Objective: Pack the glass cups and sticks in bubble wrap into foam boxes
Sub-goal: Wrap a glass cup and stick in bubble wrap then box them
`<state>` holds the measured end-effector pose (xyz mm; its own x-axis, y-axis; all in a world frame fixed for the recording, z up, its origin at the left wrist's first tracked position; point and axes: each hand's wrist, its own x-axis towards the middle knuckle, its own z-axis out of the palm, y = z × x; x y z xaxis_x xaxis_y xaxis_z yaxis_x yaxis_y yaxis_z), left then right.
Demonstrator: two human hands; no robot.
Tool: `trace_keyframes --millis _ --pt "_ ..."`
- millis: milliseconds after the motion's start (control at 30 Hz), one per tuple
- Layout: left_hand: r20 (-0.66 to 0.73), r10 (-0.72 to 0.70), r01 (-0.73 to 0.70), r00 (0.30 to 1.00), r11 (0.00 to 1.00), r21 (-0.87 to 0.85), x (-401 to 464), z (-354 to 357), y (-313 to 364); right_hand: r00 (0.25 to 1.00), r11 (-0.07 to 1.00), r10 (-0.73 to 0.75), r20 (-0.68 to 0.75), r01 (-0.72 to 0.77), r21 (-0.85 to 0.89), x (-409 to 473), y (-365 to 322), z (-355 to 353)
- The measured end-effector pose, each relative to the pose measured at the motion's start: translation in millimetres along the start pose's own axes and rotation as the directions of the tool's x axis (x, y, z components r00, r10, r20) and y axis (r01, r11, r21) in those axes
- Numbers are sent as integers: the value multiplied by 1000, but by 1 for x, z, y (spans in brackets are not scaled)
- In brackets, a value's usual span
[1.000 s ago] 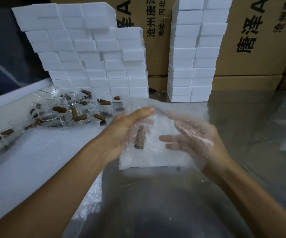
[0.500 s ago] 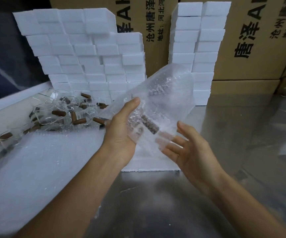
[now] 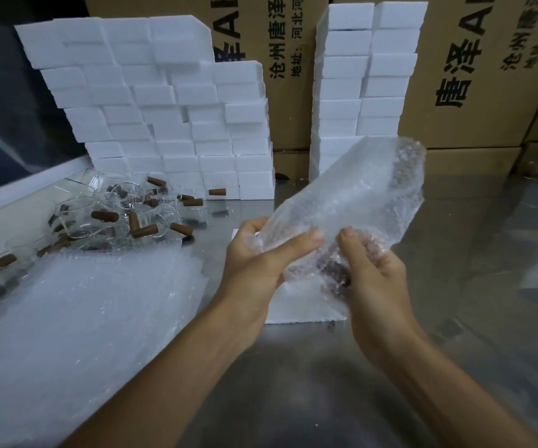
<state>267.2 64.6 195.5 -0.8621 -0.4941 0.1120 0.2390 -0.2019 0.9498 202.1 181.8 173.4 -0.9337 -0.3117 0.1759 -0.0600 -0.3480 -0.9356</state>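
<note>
A bubble wrap sheet (image 3: pixel 351 195) is held up between both hands, its loose end rising to the upper right. My left hand (image 3: pixel 258 257) grips its lower left part. My right hand (image 3: pixel 368 270) clutches the lower end, where a dark brown stick (image 3: pixel 335 273) shows through the wrap. Whether a glass cup is inside cannot be told. Under the hands a white foam box (image 3: pixel 300 305) lies on the metal table. Loose glass cups (image 3: pixel 77 218) with brown sticks (image 3: pixel 145 231) are piled at the left.
A stack of bubble wrap sheets (image 3: pixel 77 318) covers the table's left front. Foam boxes are stacked in a wide wall (image 3: pixel 164 124) at the back left and a narrow tower (image 3: pixel 368 79) at the back centre. Cardboard cartons (image 3: pixel 474 76) stand behind. Bare metal table (image 3: pixel 471 286) lies to the right.
The wrap was lifted off the foam box and tilted up to the right. My right hand, open half a second ago, has closed on the wrap's lower end around the stick.
</note>
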Motion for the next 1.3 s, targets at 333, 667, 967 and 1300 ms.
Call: trace_keyframes --millis 333,667,967,1300 --pt "189 -116 82 975 981 178 -2 -9 12 937 913 -349 15 344 -221 4 3 -5" --pt "-54 272 -249 961 932 265 4 -15 5 931 899 -357 83 366 -240 3 8 -4" --pt "-102 241 -240 965 971 20 5 -17 -2 939 913 -339 64 344 -220 4 3 -5" --pt "-221 264 -248 939 964 98 7 -24 -15 975 944 -216 58 224 -243 0 5 -3"
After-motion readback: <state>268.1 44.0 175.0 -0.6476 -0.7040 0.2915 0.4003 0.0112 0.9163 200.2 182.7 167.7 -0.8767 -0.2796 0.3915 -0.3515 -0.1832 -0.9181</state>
